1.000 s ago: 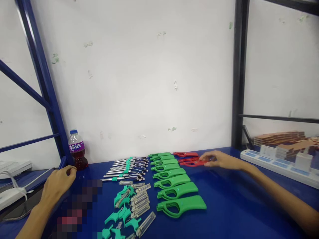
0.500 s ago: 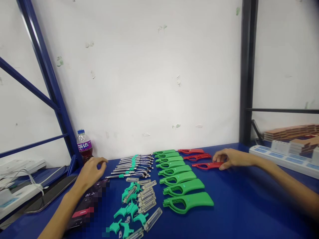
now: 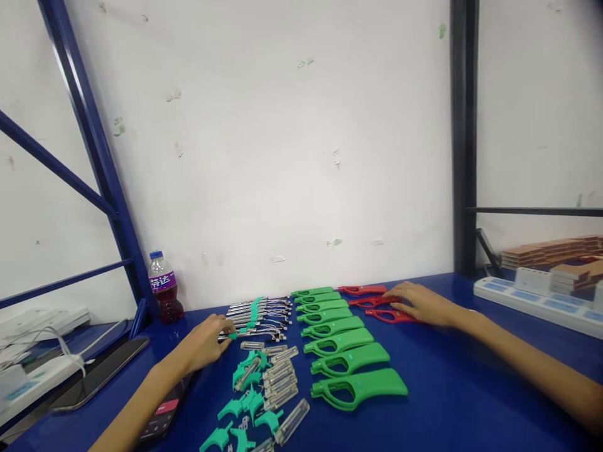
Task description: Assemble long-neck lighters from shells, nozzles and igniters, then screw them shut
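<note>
My left hand point(image 3: 207, 342) is closed at the left end of the nearest metal lighter tube point(image 3: 264, 333), its fingertips by the teal collar. This tube belongs to a stack of similar tubes with teal collars and thin wires. My right hand point(image 3: 421, 304) lies over the handles of the red lighter shells. Its thumb and fingers close around the middle red shell point(image 3: 372, 302), partly covering it. The nearest red shell point(image 3: 391, 316) has its handle end under that hand; the farthest red shell point(image 3: 362, 290) lies just beyond the fingers.
Several green lighter shells point(image 3: 360, 386) form a column mid-table. Teal triggers point(image 3: 230, 408) and clear fuel tanks point(image 3: 281, 383) lie near the front. A phone point(image 3: 162, 417) is under my left forearm, another phone point(image 3: 101, 373) further left. A bottle point(image 3: 164, 289) and power strip point(image 3: 541, 304) flank the table.
My left hand has moved right and down from above the phone onto the nearest tube. My right hand has shifted slightly left and away, from the nearest red shell to the middle one.
</note>
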A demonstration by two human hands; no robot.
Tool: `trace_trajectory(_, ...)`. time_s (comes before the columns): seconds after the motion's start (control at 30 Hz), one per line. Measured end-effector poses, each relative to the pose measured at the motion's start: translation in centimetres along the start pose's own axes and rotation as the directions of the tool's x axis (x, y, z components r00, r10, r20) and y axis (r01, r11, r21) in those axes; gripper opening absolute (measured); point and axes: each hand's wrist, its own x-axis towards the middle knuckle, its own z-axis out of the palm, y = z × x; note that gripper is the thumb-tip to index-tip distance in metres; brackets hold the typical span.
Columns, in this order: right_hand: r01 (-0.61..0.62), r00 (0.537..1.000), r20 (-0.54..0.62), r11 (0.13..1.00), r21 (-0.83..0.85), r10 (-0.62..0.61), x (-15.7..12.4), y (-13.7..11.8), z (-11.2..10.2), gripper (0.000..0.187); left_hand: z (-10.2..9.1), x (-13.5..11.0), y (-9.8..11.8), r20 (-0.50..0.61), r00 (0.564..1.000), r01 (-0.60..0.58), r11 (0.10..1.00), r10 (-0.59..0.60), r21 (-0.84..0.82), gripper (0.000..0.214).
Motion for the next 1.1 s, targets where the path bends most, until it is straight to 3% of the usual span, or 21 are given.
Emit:
trace_trajectory(0.23,-0.018,1.000,0.022,0.999,-0.037,0.018,0.2,0.4,0.2,0.031,0.2,0.2,0.2,0.039,0.999,-0.037,0.999,0.036,0.023,0.034)
trace_trajectory(0.53,-0.038,0.995,-0.090,0.998,-0.049,0.033,0.4,-0.5,0.5,0.034,0.1,-0.3,0.7,0.046,0.995,-0.093,0.993,0.090,0.078,0.029)
trace_trajectory(0.8,-0.032,0.996,-0.086,0.999,-0.007,0.031,0.5,-0.5,0.6,0.033,-1.0,-0.2,0.5,-0.058,0.996,-0.057,0.997,0.061,0.060,0.020)
trace_trajectory(0.93,-0.014,0.995,-0.096,0.999,0.037,0.017,0.6,-1.2,0.5,0.033,-2.3,-0.4,0.5,-0.112,0.992,-0.064,0.998,0.066,0.019,0.033)
trace_trajectory(1.1,0.040,0.996,-0.083,0.996,0.077,-0.033,0.6,-2.2,0.5,0.033,-4.3,-0.8,0.9,-0.215,0.974,-0.079,0.997,0.072,-0.020,0.036)
